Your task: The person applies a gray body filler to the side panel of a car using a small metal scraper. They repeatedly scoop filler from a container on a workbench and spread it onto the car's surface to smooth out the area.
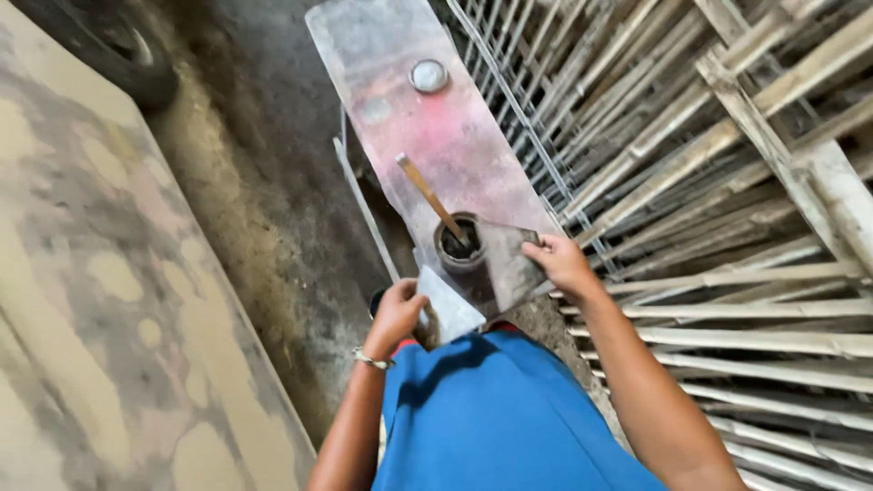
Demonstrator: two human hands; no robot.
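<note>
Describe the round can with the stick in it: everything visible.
The can is a small, round, open-topped container, grimy and dark-rimmed, apparently metal, holding a dark paste or liquid. It stands upright near the close end of a long, worn, pink-stained board. A wooden stick leans in it, handle slanting up and away to the left. A flat grey scraper blade, held by the right hand, lies right beside its rim; contact is unclear. The left hand grips a second flat blade just below it.
</note>
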